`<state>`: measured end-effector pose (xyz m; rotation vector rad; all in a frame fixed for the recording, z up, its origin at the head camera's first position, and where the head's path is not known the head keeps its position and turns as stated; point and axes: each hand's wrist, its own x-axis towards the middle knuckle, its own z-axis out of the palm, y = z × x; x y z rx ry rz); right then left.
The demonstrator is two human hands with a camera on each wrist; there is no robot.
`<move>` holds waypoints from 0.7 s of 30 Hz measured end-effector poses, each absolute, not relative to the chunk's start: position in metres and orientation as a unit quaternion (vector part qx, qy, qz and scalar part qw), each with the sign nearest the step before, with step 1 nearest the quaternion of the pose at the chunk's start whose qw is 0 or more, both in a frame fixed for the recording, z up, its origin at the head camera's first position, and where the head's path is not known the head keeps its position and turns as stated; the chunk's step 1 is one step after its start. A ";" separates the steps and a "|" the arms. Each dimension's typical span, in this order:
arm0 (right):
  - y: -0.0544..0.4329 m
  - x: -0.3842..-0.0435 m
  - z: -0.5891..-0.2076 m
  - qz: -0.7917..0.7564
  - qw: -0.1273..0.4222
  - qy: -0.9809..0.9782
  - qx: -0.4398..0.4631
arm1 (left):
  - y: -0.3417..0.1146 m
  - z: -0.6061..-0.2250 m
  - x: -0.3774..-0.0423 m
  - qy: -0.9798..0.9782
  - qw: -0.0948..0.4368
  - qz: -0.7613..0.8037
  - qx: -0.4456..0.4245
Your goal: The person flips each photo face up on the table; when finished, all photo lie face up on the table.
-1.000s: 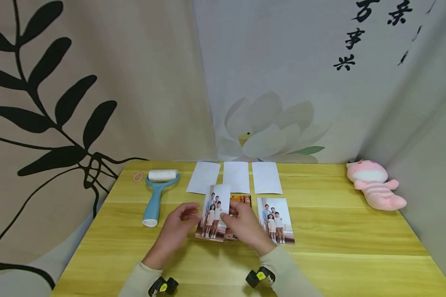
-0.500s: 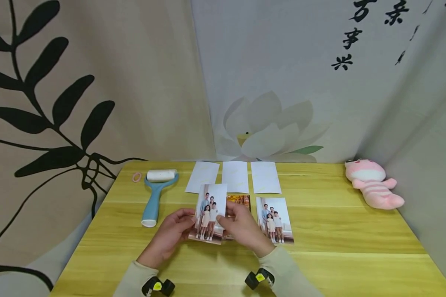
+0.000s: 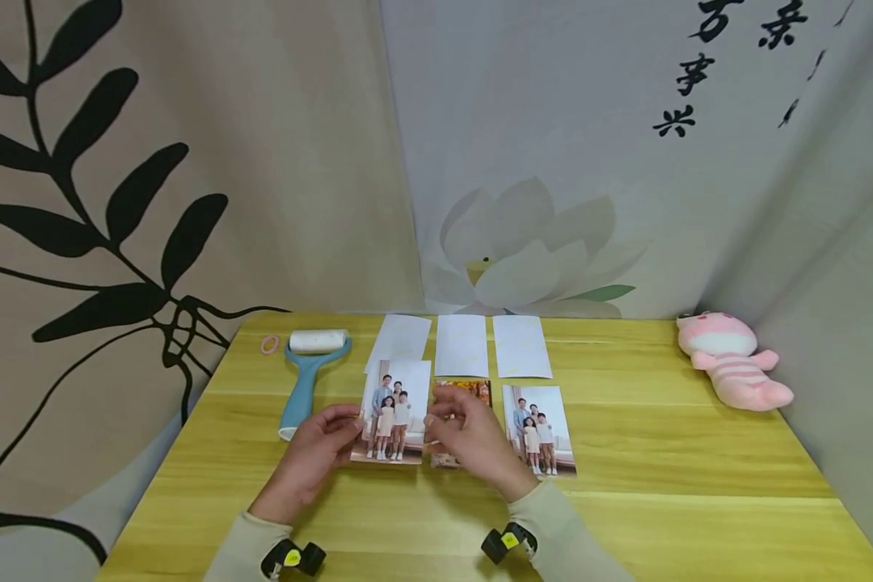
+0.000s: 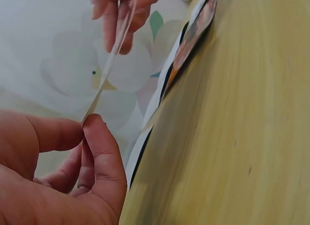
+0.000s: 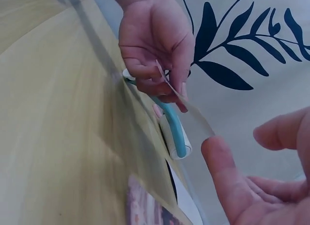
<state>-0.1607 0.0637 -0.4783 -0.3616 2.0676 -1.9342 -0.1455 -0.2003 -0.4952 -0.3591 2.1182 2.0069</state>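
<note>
A family photo print (image 3: 393,411) is held raised above the table, pinched at its left edge between thumb and index finger of my left hand (image 3: 309,457). The left wrist view shows the print (image 4: 105,77) edge-on. My right hand (image 3: 476,440) is at its right edge; in the right wrist view the index fingertip (image 5: 217,143) touches the edge and the thumb (image 5: 276,133) stands apart. Beneath the right hand, partly hidden, lies an orange-toned photo (image 3: 482,390). Another copy of the family photo (image 3: 541,432) lies to the right.
Behind, three white cards (image 3: 462,346) lie in a row, the left one partly covered by the raised print. A blue-handled lint roller (image 3: 304,392) and a pink ring (image 3: 270,345) are at the left. A pink plush toy (image 3: 731,360) sits at the table's (image 3: 662,517) right end.
The print has shifted left and now faces more squarely forward. My left hand, earlier beside it, took hold of its left edge and moved left. My right thumb has come off the print.
</note>
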 end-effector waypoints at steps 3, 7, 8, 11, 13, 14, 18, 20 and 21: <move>0.060 -0.161 -0.482 -0.663 0.140 0.725 -0.126 | -0.206 -0.496 -0.145 0.725 0.093 0.671 -0.123; 0.054 -0.161 -0.488 -0.623 0.132 0.759 -0.134 | -0.210 -0.497 -0.145 0.737 0.082 0.659 -0.129; 0.052 -0.161 -0.490 -0.610 0.128 0.770 -0.138 | -0.211 -0.498 -0.145 0.742 0.077 0.653 -0.130; 0.046 -0.160 -0.495 -0.579 0.120 0.793 -0.143 | -0.212 -0.501 -0.144 0.765 0.059 0.628 -0.128; 0.042 -0.160 -0.499 -0.568 0.122 0.801 -0.144 | -0.213 -0.503 -0.143 0.789 0.040 0.601 -0.123; 0.041 -0.160 -0.501 -0.565 0.127 0.803 -0.143 | -0.212 -0.503 -0.143 0.803 0.029 0.583 -0.120; 0.035 -0.159 -0.506 -0.550 0.147 0.811 -0.137 | -0.212 -0.505 -0.142 0.856 -0.005 0.505 -0.112; 0.033 -0.159 -0.506 -0.541 0.155 0.816 -0.133 | -0.212 -0.505 -0.142 0.873 -0.012 0.476 -0.108; 0.032 -0.158 -0.506 -0.535 0.159 0.819 -0.132 | -0.213 -0.504 -0.142 0.879 -0.012 0.464 -0.106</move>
